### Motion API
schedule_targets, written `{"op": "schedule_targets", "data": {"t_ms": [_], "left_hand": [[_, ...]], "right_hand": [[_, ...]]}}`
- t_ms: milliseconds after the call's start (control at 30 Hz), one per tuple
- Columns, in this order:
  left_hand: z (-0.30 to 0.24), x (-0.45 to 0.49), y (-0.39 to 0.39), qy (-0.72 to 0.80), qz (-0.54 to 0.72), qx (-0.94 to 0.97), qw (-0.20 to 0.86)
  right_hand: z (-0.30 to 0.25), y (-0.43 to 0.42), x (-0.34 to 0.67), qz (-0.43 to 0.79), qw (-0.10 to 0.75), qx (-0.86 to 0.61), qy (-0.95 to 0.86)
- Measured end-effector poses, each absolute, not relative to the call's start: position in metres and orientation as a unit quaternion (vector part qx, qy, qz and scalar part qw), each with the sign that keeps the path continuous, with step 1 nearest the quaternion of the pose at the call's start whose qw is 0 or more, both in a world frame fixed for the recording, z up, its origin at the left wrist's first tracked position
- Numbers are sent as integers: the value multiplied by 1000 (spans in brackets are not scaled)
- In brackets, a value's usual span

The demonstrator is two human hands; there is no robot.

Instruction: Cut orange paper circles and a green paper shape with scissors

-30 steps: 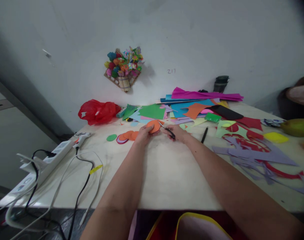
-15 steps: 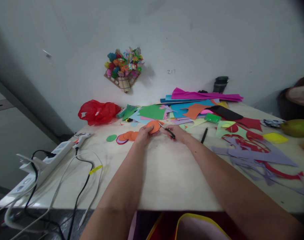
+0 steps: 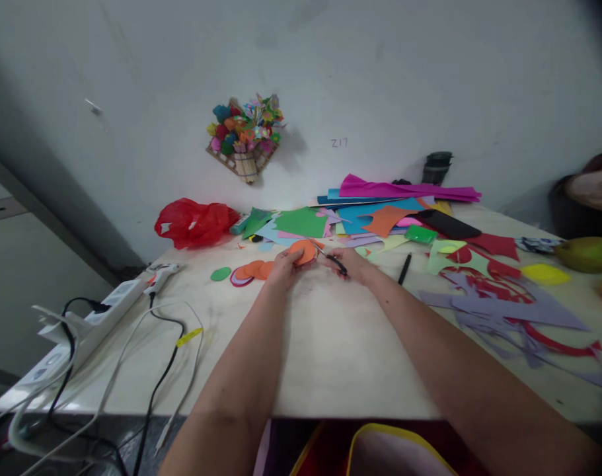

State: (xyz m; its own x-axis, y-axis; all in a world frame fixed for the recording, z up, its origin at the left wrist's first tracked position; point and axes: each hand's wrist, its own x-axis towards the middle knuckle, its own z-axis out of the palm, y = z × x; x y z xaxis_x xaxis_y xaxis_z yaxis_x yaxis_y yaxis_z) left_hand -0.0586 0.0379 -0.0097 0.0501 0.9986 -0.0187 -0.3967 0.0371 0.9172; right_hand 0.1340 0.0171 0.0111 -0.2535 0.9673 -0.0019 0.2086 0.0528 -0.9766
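Observation:
My left hand (image 3: 282, 267) pinches an orange paper disc (image 3: 303, 251) just above the white table (image 3: 330, 337). My right hand (image 3: 353, 264) grips black-handled scissors (image 3: 330, 258), their blades meeting the disc's right edge. To the left of my left hand lies a small pile of cut orange circles (image 3: 254, 270) and a green oval (image 3: 221, 273). Both forearms stretch out over the table from the near edge.
Coloured paper sheets (image 3: 380, 211) are heaped at the back, purple and red offcuts (image 3: 509, 297) at the right. A black pen (image 3: 404, 268) lies beside my right wrist. A red plastic bag (image 3: 194, 221), a power strip with cables (image 3: 97, 317), and a paper-flower basket (image 3: 244, 134) on the wall.

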Motion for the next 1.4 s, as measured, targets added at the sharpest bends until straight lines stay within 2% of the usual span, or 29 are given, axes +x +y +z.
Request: {"op": "schedule_targets", "data": {"t_ms": [1000, 1400], "left_hand": [[-9, -59, 44, 407, 587, 346, 609], [-3, -56, 39, 418, 574, 353, 609]], "right_hand": [[12, 16, 134, 483, 365, -477, -637], [13, 12, 132, 527, 368, -476, -601]]}}
